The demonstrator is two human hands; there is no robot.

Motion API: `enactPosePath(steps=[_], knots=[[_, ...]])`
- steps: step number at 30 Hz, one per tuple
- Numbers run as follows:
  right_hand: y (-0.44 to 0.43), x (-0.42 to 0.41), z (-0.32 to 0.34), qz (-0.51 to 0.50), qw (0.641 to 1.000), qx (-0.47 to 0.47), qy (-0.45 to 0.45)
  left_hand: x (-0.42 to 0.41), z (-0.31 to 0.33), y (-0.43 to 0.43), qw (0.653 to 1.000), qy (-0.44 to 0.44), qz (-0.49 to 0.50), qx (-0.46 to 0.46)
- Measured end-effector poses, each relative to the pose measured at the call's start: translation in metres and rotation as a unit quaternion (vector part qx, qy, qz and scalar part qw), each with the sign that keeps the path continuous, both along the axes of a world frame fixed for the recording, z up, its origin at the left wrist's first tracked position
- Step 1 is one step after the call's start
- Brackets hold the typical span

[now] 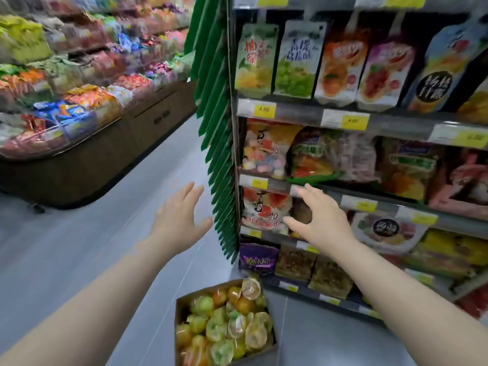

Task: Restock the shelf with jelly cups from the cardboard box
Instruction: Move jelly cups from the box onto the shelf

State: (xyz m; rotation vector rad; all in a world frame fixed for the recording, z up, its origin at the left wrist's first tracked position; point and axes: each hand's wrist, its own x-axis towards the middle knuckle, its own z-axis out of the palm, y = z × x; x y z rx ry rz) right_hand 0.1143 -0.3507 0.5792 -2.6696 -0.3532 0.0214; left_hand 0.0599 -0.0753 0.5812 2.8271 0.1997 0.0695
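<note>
A cardboard box (180,313) stands on the floor at the bottom centre, full of jelly cups (227,320) in green, yellow and orange. The shelf unit (298,191) rises on the right, stocked with snack bags. My right hand (319,220) is stretched out with spread fingers in front of the third shelf row, near a red and white bag (264,210); it holds nothing. My left hand (179,220) hovers with fingers spread over the aisle, left of the shelf's green end panel (219,143), also holding nothing.
Yellow price tags (264,110) line the shelf edges. A dark wooden display island (111,154) piled with candy bags fills the left side. The grey aisle floor (79,247) runs between the island and the shelf. A purple bag (257,260) sits on the lowest shelf.
</note>
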Motion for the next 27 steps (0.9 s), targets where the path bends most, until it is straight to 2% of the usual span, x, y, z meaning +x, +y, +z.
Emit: enactPosePath(steps=[8,14,23,27], knots=[[0.076,-0.008,-0.157,-0.066,0.987,0.048,0.139,0.011,-0.142,0.075,0.989,0.136,-0.043,-0.042],[0.108,-0.017,-0.297,-0.109,0.967,0.078,0.214,0.001,-0.285,0.084,0.968,0.231,-0.037,-0.09],[0.114,-0.02,-0.508,-0.113,0.955,0.063,0.267,0.014,-0.512,0.051,0.961,0.241,-0.02,-0.134],[0.114,-0.011,-0.581,-0.124,0.956,0.065,0.259,0.016,-0.592,0.047,0.959,0.232,0.062,-0.152]])
